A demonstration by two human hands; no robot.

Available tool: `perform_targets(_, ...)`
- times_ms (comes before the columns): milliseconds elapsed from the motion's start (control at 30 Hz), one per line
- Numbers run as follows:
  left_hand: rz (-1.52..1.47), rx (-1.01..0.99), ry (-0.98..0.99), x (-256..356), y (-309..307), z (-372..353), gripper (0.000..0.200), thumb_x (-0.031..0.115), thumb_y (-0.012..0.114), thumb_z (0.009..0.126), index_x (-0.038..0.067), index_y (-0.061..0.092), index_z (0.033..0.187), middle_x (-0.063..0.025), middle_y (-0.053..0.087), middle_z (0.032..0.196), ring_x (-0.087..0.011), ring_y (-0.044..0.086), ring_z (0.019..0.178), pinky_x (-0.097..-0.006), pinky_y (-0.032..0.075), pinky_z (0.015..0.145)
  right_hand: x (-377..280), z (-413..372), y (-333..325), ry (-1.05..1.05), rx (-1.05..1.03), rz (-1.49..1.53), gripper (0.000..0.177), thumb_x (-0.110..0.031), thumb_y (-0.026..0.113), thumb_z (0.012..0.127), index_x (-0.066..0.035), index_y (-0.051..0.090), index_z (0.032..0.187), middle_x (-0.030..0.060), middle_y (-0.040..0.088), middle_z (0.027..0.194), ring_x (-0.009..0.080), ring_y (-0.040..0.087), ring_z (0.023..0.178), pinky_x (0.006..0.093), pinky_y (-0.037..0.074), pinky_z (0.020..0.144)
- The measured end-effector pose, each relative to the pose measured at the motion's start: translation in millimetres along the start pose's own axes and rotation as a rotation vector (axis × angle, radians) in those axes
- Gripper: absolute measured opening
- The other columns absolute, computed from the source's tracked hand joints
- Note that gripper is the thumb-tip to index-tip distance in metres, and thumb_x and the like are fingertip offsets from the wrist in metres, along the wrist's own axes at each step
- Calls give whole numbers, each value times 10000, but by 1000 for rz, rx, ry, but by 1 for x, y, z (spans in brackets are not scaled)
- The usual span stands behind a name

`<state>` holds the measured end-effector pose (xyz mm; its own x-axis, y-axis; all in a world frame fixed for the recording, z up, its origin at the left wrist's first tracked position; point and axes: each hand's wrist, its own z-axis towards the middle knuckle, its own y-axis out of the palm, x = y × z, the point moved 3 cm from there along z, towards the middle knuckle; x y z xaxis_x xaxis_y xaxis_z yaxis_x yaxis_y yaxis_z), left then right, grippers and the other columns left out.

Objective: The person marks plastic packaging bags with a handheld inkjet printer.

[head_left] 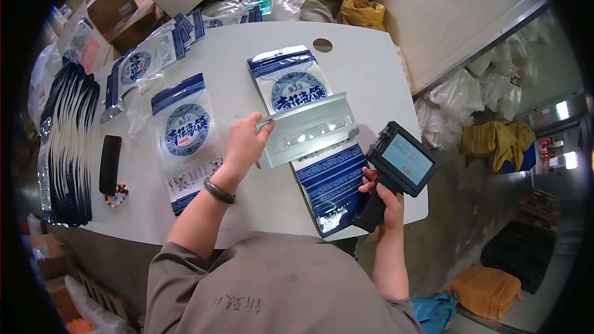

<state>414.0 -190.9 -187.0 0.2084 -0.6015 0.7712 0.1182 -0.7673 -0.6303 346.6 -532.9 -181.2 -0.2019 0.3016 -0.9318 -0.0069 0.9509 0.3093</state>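
Observation:
My left hand (242, 146), with a dark bangle at its wrist, grips the left edge of a bent metal plate (279, 142) that has a rectangular slot. This plate lies across a stack of blue-and-white printed plastic bags (291, 83), whose lower ends (331, 179) fan out in overlapping layers. In my right hand (388, 204) is a black handheld inkjet printer (396, 161) with a lit screen, its grip wrapped by the fingers. It is beside the right edge of the bags, just right of the plate. What lies under the printer's head is hidden.
Another pile of printed bags (189, 133) lies left of my left arm. Further left are a black oblong case (110, 164), a beaded bracelet (116, 195) and a thick row of bags (68, 148). The white table (229, 43) has a round hole; sacks and cartons stand behind.

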Motion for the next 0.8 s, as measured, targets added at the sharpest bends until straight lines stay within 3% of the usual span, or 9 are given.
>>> perform_targets(200, 80, 51, 53, -9, 6, -1, 279, 298, 646, 955, 19, 659, 977, -220, 690, 837, -396, 680, 819, -477, 514, 728, -4, 0, 4, -11, 17, -9, 488, -138, 627, 871, 105, 545, 1286, 190, 696, 932, 286, 661, 1037, 412, 457, 1085)
perform_targets(300, 98, 99, 74, -12, 7, -2, 277, 299, 656, 952, 25, 668, 990, -184, 644, 683, -351, 659, 662, -449, 490, 641, -11, 1, 11, 17, 9, -27, 466, -126, 642, 862, 102, 556, 1259, 158, 673, 876, 255, 662, 904, 397, 532, 957)
perform_targets(500, 114, 84, 42, -6, 3, -4, 287, 296, 653, 952, 19, 668, 1024, -204, 669, 729, -380, 680, 721, -461, 512, 674, -47, 3, 53, 66, -115, -265, 387, -85, 668, 856, 67, 580, 1201, 125, 666, 823, 210, 667, 781, 317, 559, 682)
perform_targets(633, 116, 112, 64, -5, 4, -6, 283, 290, 654, 950, 17, 669, 1021, -215, 688, 791, -392, 686, 756, -471, 520, 696, -49, 9, 69, 64, -171, -504, 236, -63, 676, 881, 35, 627, 1090, 84, 676, 828, 158, 667, 749, 301, 547, 693)
perform_targets(800, 133, 106, 49, -2, 1, -7, 278, 291, 646, 953, 20, 665, 1010, -217, 701, 855, -407, 686, 797, -482, 527, 721, -52, 19, 93, 65, -215, -530, 207, -28, 681, 860, 29, 631, 1053, 68, 666, 840, 139, 649, 736, 292, 532, 680)
